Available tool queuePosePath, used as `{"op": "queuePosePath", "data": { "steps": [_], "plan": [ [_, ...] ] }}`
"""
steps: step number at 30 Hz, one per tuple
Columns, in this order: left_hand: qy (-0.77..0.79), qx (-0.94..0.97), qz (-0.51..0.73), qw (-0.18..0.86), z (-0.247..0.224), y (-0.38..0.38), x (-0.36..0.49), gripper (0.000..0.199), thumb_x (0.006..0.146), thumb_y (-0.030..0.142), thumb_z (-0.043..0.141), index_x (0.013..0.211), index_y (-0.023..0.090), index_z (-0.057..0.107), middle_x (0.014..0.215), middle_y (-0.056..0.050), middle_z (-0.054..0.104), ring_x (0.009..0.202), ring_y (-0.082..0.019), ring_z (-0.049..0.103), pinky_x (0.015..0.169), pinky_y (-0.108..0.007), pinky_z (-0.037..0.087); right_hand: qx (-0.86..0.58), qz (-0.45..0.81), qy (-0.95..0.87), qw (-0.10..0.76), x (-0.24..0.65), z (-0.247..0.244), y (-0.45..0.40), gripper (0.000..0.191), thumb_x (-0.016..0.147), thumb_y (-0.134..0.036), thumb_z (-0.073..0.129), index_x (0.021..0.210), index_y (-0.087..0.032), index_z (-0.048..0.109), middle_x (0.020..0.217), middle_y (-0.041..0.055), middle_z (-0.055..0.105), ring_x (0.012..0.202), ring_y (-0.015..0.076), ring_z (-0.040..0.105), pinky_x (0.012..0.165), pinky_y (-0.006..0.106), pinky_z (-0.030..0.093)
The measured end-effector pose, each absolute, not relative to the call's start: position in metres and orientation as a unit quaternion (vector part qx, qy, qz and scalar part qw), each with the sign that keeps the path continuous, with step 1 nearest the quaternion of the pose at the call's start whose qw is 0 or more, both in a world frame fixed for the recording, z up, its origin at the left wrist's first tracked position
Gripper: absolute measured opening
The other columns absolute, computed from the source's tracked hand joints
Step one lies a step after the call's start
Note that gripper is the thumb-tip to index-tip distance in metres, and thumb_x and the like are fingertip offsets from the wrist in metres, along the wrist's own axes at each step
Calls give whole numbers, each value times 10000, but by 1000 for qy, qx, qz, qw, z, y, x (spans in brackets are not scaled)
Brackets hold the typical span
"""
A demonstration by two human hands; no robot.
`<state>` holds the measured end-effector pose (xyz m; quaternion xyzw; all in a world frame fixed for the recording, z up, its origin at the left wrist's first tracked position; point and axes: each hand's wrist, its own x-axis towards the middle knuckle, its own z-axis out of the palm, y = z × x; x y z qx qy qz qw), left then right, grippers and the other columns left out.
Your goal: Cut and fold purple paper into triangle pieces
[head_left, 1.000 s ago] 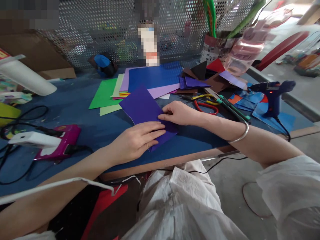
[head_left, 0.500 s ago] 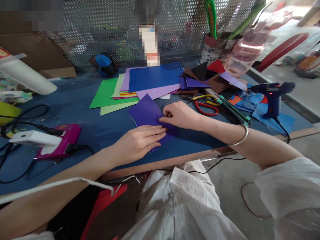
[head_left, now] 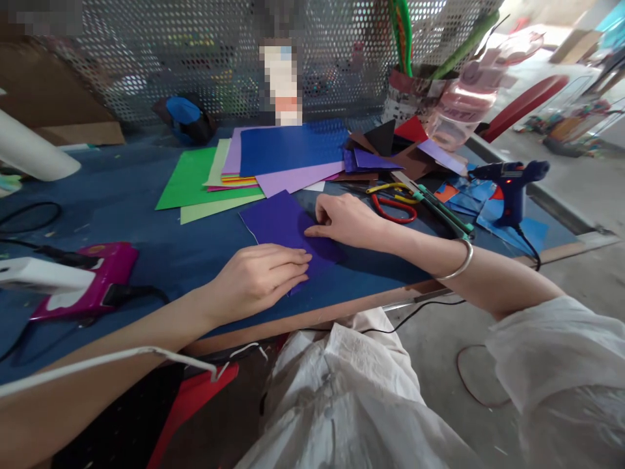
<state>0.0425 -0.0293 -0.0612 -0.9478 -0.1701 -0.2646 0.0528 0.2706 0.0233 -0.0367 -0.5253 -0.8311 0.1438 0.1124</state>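
Observation:
A sheet of purple paper (head_left: 278, 218) lies on the blue tabletop in front of me, one corner pointing away. My left hand (head_left: 261, 277) rests flat on its near left part, fingers stretched out together. From the right, my right hand (head_left: 344, 221) reaches over the paper's right side, fingers curled and thumb pointing left. A gap shows between that thumb and the index finger, and I see nothing in it. The paper's near right part is partly shaded and covered by my hands.
Behind lies a stack of coloured sheets with a blue sheet (head_left: 293, 146) on top. To the right are red-handled scissors (head_left: 395, 212), a green utility knife (head_left: 444, 212), paper scraps (head_left: 381, 159) and a glue gun (head_left: 512, 189). A magenta power strip (head_left: 114, 267) with cables sits left.
The whole view has shifted, so things appear further left. My hands stay on the purple paper; the thumb and index finger of my right hand look slightly further apart.

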Motion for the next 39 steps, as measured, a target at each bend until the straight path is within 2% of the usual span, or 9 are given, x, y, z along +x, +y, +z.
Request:
{"op": "queuePosePath", "data": {
  "steps": [7,16,22,30,35,39],
  "plan": [
    [-181,-947,-264,27,-62,-25,43,307,1080,303,548,974,170,804,1031,-70,839,943,-205,807,881,-335,654,-485,243,-839,29,275,-19,-4,186,887,-367,747,822,-210,671,806,-19,693,716,131,549,636,265,304],
    [-185,-947,-263,-18,-61,-19,41,428,1084,424,522,865,193,809,987,-66,827,923,-212,794,852,-335,635,-468,243,-849,-35,269,-19,-16,285,888,-526,735,954,-249,739,912,1,746,760,153,593,625,269,311],
    [-192,-947,-255,-42,-62,-20,40,413,1078,437,532,883,218,822,1037,-60,831,980,-212,791,902,-340,632,-484,248,-838,-45,267,-17,-14,322,853,-573,755,946,-267,783,858,11,756,761,167,635,629,275,332],
    [-194,-949,-245,-47,-63,-20,40,393,1077,440,536,941,221,832,1080,-68,837,1007,-225,795,929,-379,643,-501,284,-816,-52,280,-11,-2,246,802,-453,833,847,-217,779,751,-12,722,673,130,598,617,274,363],
    [-189,-950,-243,-52,-62,-19,39,404,1082,433,526,902,246,835,1100,-53,838,1037,-227,796,941,-388,643,-510,303,-804,-32,298,-6,4,217,803,-353,831,690,-209,714,609,-29,627,620,128,554,624,294,359],
    [-176,-952,-250,-34,-62,-20,40,370,1080,389,542,906,235,830,1106,-57,838,1030,-230,802,922,-383,649,-532,318,-784,-36,307,-2,5,180,798,-304,825,695,-205,716,627,-27,633,641,137,551,640,311,372]
  ]
}}
